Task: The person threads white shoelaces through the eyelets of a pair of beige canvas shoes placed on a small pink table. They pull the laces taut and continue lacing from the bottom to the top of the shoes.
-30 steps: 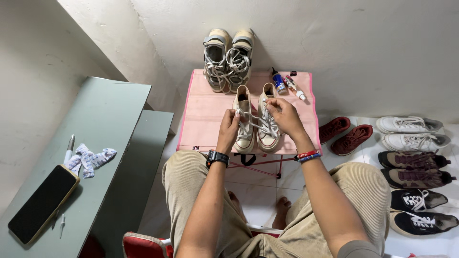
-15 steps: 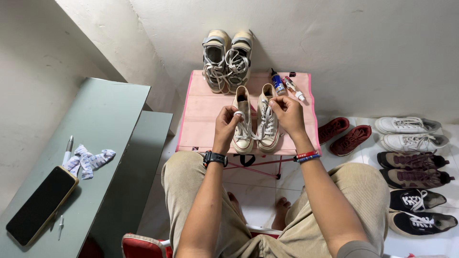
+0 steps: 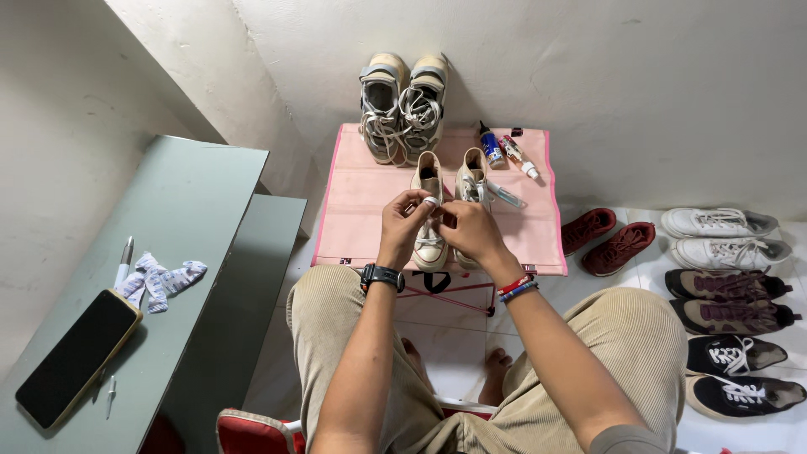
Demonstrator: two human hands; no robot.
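Hands are seen from above in the head view. The left hand point(image 3: 406, 225) and the right hand point(image 3: 467, 231) are held close together over a pair of small white shoes point(image 3: 445, 206). A white lace point(image 3: 430, 202) is pinched between the fingertips of the left hand. The right hand's fingers are curled in beside it, but what is gripped there cannot be told. The small shoes are set side by side in the middle of a pink folding table point(image 3: 361, 210), with their toes pointed toward the person.

A black watch point(image 3: 382, 276) is worn on the left wrist, and coloured bands point(image 3: 516, 287) are worn on the right wrist. A bigger pair of grey shoes point(image 3: 402, 105) is placed at the far edge of the table, against the wall. Small glue bottles point(image 3: 504, 153) are laid near them. More shoes point(image 3: 723, 286) are lined up on the white floor at the right. A black phone point(image 3: 76, 357) and a pen point(image 3: 124, 256) are laid on a green bench point(image 3: 193, 210) at the left.
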